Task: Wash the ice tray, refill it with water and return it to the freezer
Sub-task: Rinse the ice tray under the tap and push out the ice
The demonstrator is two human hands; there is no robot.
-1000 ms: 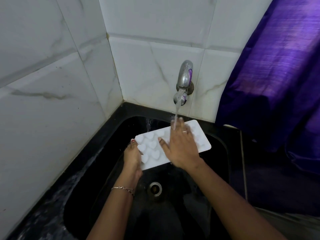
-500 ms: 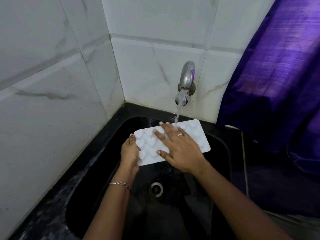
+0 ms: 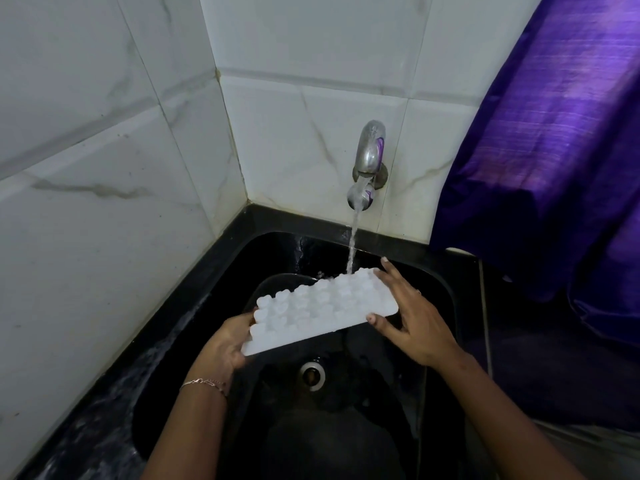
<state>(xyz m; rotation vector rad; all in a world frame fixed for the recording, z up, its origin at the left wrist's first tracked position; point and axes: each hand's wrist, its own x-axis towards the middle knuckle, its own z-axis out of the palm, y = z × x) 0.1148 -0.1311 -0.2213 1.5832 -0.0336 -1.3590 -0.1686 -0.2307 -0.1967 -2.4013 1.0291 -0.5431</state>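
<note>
The left hand (image 3: 227,344) grips the near-left end of the tray (image 3: 322,308) and the right hand (image 3: 414,323) clasps its far-right end, thumb on the near edge and fingers wrapped over the far corner. Half a second ago the tray faced cups-up, with the right palm rubbing flat across it; now it is turned over, the bumpy backs of the heart cups facing up, and the palm has moved out to the end. That suggests the cup side has had its scrub and the underside is being rinsed, so washing looks close to done while the refill and the freezer trip are not yet begun. The tray hangs between the hands over the sink (image 3: 450,299), tilted with its far-right end higher. Below the hands, the black basin holds only a wet film around the drain (image 3: 313,374); nothing seems to pool there, though the dark surface makes that hard to judge. Just past the right fingers, the stream (image 3: 352,244) lands on the tray's far edge and splashes. Beyond it stands the tap (image 3: 369,161) on the tiled wall (image 3: 311,109).
</note>
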